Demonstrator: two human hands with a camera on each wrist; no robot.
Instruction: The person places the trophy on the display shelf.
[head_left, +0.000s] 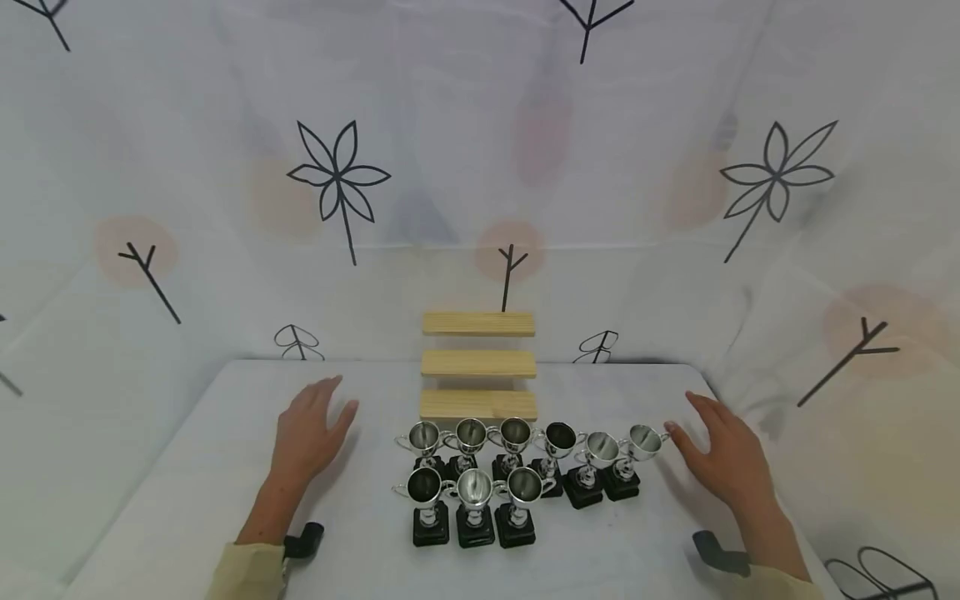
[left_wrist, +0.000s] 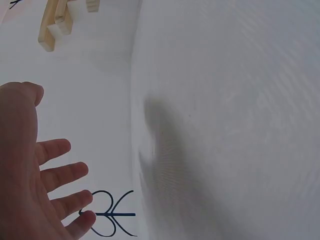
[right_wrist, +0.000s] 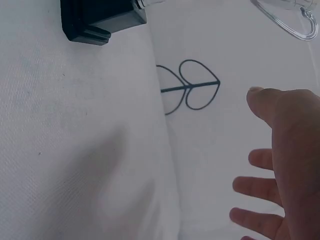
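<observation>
Several small silver trophy cups on black bases stand in two rows on the white table [head_left: 360, 550]. In the front row, one trophy [head_left: 474, 508] is flanked by two others. The rightmost trophy [head_left: 624, 462] of the back row is nearest to my right hand [head_left: 723, 454]; its black base [right_wrist: 102, 20] shows at the top of the right wrist view. My right hand is held over the table with spread fingers [right_wrist: 257, 190], holding nothing. On the other side, my left hand [head_left: 307, 433] hovers with relaxed fingers [left_wrist: 65, 177], well left of the trophies, and nothing in it.
A stepped wooden stand with three pale planks [head_left: 478, 363] sits behind the trophies, near the back edge. A white cloth backdrop [head_left: 450, 167] printed with leaf and twig drawings rises behind and beside the table. Black wrist straps [head_left: 303, 542] show at both cuffs.
</observation>
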